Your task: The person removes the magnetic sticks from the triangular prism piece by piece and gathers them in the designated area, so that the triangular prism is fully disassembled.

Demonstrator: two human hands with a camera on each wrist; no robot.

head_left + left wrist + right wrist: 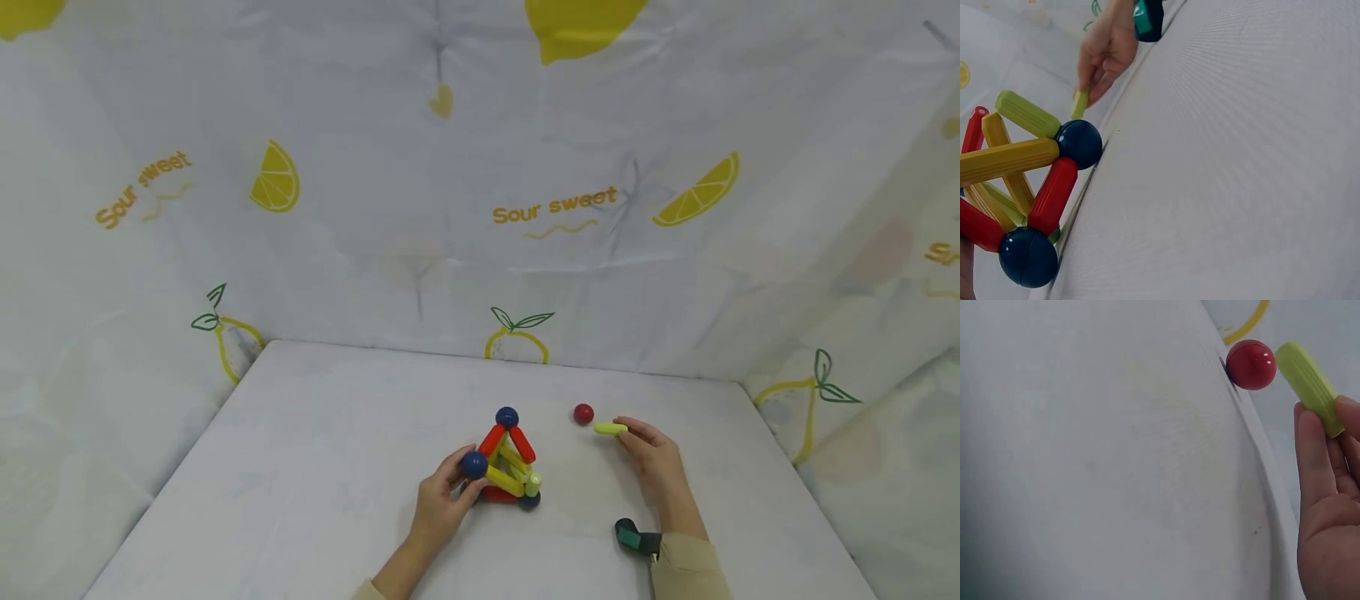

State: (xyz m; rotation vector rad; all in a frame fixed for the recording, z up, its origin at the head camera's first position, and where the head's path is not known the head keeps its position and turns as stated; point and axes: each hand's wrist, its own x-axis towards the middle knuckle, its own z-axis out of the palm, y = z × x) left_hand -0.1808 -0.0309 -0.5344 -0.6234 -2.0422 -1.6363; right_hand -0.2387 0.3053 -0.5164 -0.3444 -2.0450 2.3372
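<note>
My left hand (437, 508) grips the left corner of a structure of magnetic rods and balls, with fingers and thumb around a blue ball (474, 464). Red, yellow and light green rods (1025, 114) join at dark blue balls (1080, 144); one blue ball (507, 417) tops the far corner. Off to the right, my right hand (657, 467) pinches a light green magnetic rod (1310, 387) between thumb and fingers. The rod's free end points at a red ball (1251, 365) on the table, close beside it. In the left wrist view, only a sliver of the left hand shows.
The white-covered table (300, 475) meets a lemon-print curtain (390, 250) at its back edge. A dark band with a green part (637, 540) sits at the right wrist, beside the beige sleeve (686, 567).
</note>
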